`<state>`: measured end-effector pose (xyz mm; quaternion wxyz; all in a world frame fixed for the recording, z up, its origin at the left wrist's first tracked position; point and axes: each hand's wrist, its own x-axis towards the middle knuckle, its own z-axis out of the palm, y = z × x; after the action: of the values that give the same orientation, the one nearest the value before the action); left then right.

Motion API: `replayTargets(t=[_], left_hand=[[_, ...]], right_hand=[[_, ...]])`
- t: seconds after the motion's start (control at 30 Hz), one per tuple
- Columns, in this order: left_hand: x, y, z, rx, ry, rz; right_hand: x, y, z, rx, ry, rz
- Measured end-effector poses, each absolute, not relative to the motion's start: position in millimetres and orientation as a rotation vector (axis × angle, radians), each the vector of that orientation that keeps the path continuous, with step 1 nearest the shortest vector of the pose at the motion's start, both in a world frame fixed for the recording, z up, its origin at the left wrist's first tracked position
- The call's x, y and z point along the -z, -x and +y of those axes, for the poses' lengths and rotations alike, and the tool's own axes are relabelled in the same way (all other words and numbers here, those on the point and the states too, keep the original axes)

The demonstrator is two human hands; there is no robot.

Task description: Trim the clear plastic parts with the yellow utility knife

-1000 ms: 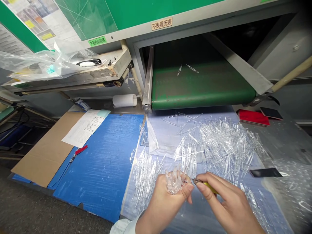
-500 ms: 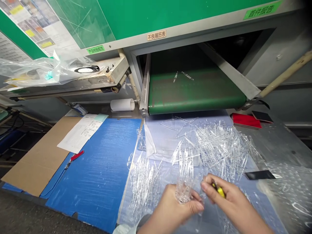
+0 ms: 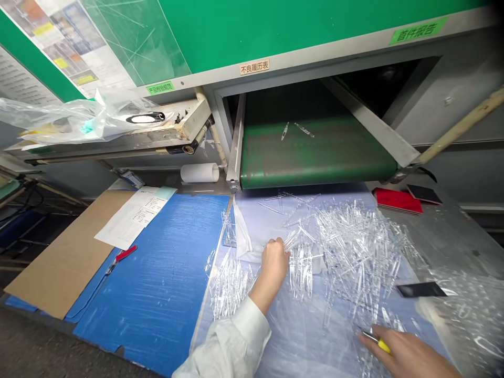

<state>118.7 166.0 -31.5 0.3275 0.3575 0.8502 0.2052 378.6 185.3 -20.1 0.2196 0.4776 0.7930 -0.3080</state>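
My left hand reaches to the middle of the bench with its fingers closed. They grip the near end of some slim clear plastic pieces; how many is hidden by the hand. Below and right of it lies a row of similar clear pieces. At the lower right, my right hand is wrapped round a small yellow-handled tool with a thin metal tip pointing left. Loose clear pieces lie around that tip. The large heap of clear pieces spreads between and beyond my hands.
A bundle of clear pieces lies left of my left hand. Behind stands a green conveyor belt with two pieces on it. Blue sheet, cardboard and paper lie left; a black strip, red pad and bubble wrap lie right.
My left hand has moved forward and left, and the clear pieces it held low near my right hand are gone from there. My right hand, still with the tool, has moved down and right.
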Motion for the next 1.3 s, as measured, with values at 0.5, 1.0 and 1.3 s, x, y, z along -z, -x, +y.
replayTargets(t=[0.5,1.0,1.3], left_hand=[[-44.7,-121.9,115.4,-0.980,-0.640,1.727],[-70.5,-150.2,100.4,-1.618,-0.288,1.598],[-85.1,-146.7,109.0,-1.592,-0.302,1.426]], right_hand=[[-50.6,-291.1,203.1,2.042,-1.538,2.291],[-70.1,-267.5,168.4,2.229,-1.820,2.300],[-74.6,-272.7,135.7,2.344,-1.435,2.105]])
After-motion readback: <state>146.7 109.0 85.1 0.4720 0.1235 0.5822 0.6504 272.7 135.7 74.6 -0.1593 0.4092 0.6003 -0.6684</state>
